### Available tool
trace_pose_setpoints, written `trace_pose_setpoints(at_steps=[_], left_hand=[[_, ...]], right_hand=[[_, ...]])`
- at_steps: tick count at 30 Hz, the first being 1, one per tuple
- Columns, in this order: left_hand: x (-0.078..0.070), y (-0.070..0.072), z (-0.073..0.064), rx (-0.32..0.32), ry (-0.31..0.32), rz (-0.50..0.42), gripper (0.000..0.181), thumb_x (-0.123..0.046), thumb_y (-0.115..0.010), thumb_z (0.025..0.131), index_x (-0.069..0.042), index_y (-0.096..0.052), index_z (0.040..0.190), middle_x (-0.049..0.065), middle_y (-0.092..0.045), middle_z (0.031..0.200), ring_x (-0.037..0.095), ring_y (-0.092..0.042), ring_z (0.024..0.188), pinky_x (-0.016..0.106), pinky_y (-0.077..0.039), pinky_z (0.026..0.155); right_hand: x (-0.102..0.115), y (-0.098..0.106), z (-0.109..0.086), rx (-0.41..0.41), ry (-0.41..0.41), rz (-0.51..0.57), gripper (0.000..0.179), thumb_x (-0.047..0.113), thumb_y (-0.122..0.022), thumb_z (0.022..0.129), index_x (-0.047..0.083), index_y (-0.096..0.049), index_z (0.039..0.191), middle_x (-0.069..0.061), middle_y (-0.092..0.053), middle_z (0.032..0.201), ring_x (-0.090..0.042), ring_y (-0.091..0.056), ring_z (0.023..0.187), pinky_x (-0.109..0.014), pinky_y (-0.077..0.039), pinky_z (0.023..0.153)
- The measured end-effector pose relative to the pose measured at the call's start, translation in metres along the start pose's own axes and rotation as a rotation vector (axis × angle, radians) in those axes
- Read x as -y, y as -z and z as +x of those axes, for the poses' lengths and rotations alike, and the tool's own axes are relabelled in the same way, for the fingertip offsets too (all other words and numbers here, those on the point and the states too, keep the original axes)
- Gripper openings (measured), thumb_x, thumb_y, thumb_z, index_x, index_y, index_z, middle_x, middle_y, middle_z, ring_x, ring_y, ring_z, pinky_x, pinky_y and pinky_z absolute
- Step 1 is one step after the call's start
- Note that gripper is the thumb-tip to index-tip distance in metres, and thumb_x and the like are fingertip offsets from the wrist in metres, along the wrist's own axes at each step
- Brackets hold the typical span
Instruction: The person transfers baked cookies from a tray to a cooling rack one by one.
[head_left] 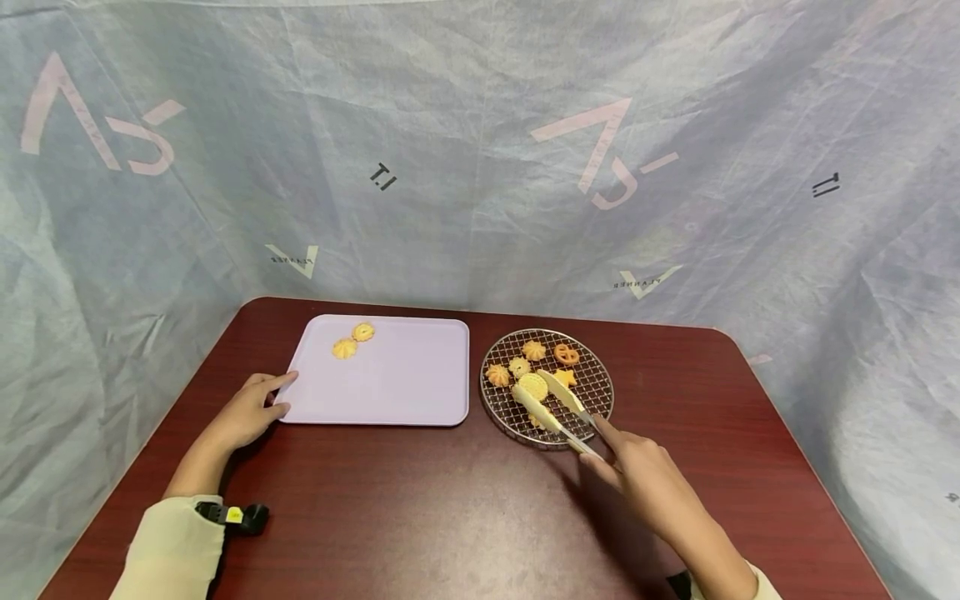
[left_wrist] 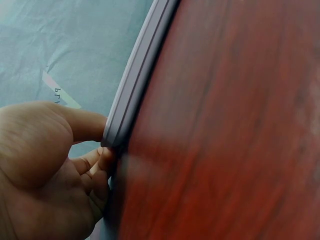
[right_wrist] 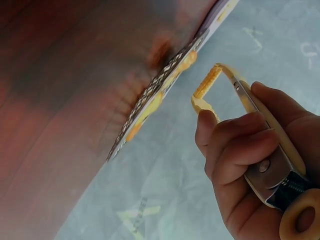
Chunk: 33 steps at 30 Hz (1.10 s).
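My left hand (head_left: 243, 410) holds the lilac tray (head_left: 405, 375) at its near left corner. In the left wrist view the thumb lies against the rim (left_wrist: 131, 82) and the other fingers are curled close below it. My right hand (head_left: 651, 479) grips a pair of tongs (head_left: 538, 410) with pale tips. Between those tips is a round cookie (head_left: 533, 386), which the right wrist view shows edge-on and raised clear of the round wire rack (head_left: 600, 392). Two cookies lie at the tray's far left, one flower-shaped (head_left: 344, 348) and one round (head_left: 363, 332).
On the rack are flower-shaped cookies (head_left: 534, 350), a pretzel (head_left: 566, 355), a star-shaped cookie (head_left: 565, 378) and a small round cookie (head_left: 519, 367). Another cookie is partly hidden under the tongs. Grey printed cloth (head_left: 465, 167) hangs behind the dark red table (head_left: 420, 500).
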<state>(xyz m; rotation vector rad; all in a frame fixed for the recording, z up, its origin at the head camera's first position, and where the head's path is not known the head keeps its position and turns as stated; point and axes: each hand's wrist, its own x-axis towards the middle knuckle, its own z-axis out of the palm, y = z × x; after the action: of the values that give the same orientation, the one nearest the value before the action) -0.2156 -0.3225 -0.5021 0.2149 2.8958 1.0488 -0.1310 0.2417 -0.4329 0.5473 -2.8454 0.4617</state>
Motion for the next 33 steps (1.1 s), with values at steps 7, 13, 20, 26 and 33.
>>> trace_pose_setpoints(at_steps=[7,13,20,26,33], left_hand=[[0.000,-0.001,0.000,-0.002,-0.004,0.005,0.056,0.003,-0.061,0.096,0.013,-0.043,0.148,0.031,-0.045,0.118,0.036,-0.046,0.098,0.046,-0.041,0.081],[0.000,-0.001,0.000,-0.004,-0.004,0.004,0.056,0.003,-0.061,0.096,0.013,-0.043,0.148,0.031,-0.045,0.117,0.036,-0.046,0.098,0.045,-0.041,0.081],[0.001,-0.002,0.000,-0.008,0.000,0.008,0.056,0.003,-0.061,0.096,0.012,-0.044,0.148,0.031,-0.045,0.119,0.036,-0.046,0.099,0.045,-0.041,0.082],[0.000,-0.002,0.000,-0.014,-0.005,0.005,0.056,0.003,-0.061,0.095,0.013,-0.044,0.147,0.031,-0.045,0.118,0.036,-0.046,0.098,0.044,-0.041,0.082],[0.000,-0.001,0.000,-0.007,-0.007,0.006,0.056,0.003,-0.061,0.095,0.013,-0.043,0.148,0.031,-0.045,0.117,0.037,-0.046,0.098,0.045,-0.041,0.081]], right_hand=[[-0.013,0.010,-0.014,0.028,-0.061,-0.023,0.058,0.026,-0.078,0.093,-0.004,-0.061,0.139,-0.014,-0.072,0.091,-0.025,-0.069,0.079,-0.047,-0.056,0.070],[-0.024,0.014,-0.023,0.062,-0.081,-0.038,0.059,0.028,-0.078,0.093,-0.007,-0.061,0.137,-0.020,-0.074,0.101,-0.035,-0.073,0.088,-0.051,-0.056,0.071],[-0.035,0.018,-0.026,0.124,-0.099,-0.041,0.057,0.027,-0.077,0.094,-0.009,-0.062,0.135,-0.023,-0.073,0.109,-0.038,-0.073,0.093,-0.052,-0.057,0.074],[-0.038,0.019,-0.028,0.173,-0.117,-0.040,0.057,0.028,-0.075,0.094,-0.009,-0.062,0.135,-0.024,-0.072,0.111,-0.039,-0.072,0.096,-0.053,-0.057,0.075],[-0.038,0.019,-0.025,0.199,-0.121,-0.043,0.058,0.030,-0.074,0.095,-0.009,-0.061,0.135,-0.025,-0.072,0.111,-0.040,-0.072,0.096,-0.053,-0.057,0.072]])
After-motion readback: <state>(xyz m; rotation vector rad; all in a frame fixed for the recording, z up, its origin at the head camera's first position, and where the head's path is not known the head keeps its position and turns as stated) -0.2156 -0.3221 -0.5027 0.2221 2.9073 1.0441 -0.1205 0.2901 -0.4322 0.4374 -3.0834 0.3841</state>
